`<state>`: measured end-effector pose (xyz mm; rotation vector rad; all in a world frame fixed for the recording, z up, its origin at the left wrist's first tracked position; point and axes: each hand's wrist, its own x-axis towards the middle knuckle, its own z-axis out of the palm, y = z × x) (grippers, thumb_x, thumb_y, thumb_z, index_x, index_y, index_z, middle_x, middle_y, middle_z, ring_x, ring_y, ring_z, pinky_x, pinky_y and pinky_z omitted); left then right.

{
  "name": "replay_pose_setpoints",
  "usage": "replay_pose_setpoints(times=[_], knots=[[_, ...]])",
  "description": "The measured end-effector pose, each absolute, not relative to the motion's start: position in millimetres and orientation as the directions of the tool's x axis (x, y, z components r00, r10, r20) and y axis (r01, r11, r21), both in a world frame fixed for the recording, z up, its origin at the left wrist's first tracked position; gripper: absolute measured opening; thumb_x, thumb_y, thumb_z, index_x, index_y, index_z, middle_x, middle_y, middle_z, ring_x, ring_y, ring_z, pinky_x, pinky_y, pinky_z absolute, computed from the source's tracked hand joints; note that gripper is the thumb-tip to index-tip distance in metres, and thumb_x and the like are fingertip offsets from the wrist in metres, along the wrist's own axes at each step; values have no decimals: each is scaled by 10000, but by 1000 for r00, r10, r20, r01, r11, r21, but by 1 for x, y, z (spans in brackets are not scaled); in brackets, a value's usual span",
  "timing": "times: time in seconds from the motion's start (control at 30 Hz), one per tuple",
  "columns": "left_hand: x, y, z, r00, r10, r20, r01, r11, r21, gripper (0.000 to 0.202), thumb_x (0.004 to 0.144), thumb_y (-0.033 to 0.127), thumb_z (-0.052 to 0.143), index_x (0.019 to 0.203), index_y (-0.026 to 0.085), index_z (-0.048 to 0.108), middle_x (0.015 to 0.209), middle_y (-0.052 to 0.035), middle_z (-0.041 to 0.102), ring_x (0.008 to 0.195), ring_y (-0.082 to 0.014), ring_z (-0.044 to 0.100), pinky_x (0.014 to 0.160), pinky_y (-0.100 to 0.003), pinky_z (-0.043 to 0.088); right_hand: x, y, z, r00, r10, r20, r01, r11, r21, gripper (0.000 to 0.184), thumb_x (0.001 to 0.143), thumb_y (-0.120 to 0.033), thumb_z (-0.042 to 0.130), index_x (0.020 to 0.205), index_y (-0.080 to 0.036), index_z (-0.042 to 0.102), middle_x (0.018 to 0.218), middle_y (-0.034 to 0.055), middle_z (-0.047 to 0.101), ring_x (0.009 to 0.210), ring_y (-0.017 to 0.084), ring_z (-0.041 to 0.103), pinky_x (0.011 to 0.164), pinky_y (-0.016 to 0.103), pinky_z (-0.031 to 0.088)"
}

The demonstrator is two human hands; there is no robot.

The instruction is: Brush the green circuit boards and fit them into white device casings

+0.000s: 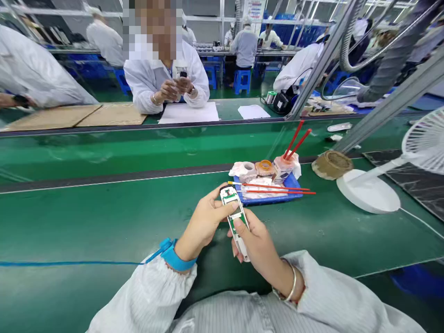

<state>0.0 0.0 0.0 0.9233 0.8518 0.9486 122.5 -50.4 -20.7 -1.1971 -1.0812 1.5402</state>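
Smock (222, 319) lies below left hand (206, 219) and right hand (260, 243), grip clamped on device (238, 215), tray (267, 200) and fan (388, 167) beyond.

Green bench top (86, 217), bearings from viewer's side, blue tray (272, 200) at one o'clock, brown round block (332, 165) past one o'clock, white fan base (369, 194) at two o'clock, dark veined mat (412, 185) beside it

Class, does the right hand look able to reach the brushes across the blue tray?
Probably yes: the brushes lie just ahead, nothing visibly between, though the right hand holds the white device.
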Motion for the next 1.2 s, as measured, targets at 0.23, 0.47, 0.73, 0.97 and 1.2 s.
replay_pose_setpoints(times=[0.23, 0.47, 0.73, 0.97, 1.2], knots=[[4, -3, 1, 236, 967, -97, -182, 142, 973, 409, 765, 299, 635, 1139, 153, 562, 674, 5, 594, 494, -66, 467, 426, -166, 352, 126, -50, -24, -172, 966, -195, -173, -224, -959, 326, 858, -470, 495, 803, -159, 573, 429, -50, 528, 283, 60, 426, 268, 147, 291], [7, 2, 0, 221, 963, -152, -170, 191, 967, 675, 752, 298, 659, 1362, 206, 386, 510, 79, 490, 452, -56, 417, 438, -160, 340, 120, -47, -26, -112, 961, -254, -301, -277, -913, 365, 842, -481, 516, 689, -152, 553, 383, -44, 516, 267, 64, 415, 273, 155, 299], [-9, 54, -2, 25, 994, -102, -172, 105, 980, 793, 718, 299, 687, 1411, 218, 308, 585, 45, 599, 468, -77, 507, 469, -188, 429, 141, -17, -26, -202, 912, -357, -316, -406, -857, 531, 793, -584, 521, 1154, -196, 543, 1048, 92, 654, 732, 162, 669, 628, 318, 573], [-51, 158, -10, -233, 966, -109, -62, 97, 993, 794, 747, 191, 669, 1423, 209, 255, 741, -12, 654, 587, -128, 608, 570, -255, 502, 210, -47, -55, -127, 928, -350, -89, -362, -928, 482, 787, -549, 559, 1056, -156, 635, 860, 100, 691, 708, 198, 670, 703, 364, 555], [-38, 259, -37, -255, 949, -186, 71, 210, 975, 329, 865, 285, 536, 1164, 151, 517, 1073, -77, 593, 852, -168, 609, 712, -352, 530, 265, -80, -99, 167, 950, -262, 137, -286, -948, 410, 788, -557, 534, 894, -197, 699, 767, 82, 703, 636, 190, 651, 625, 264, 545]])
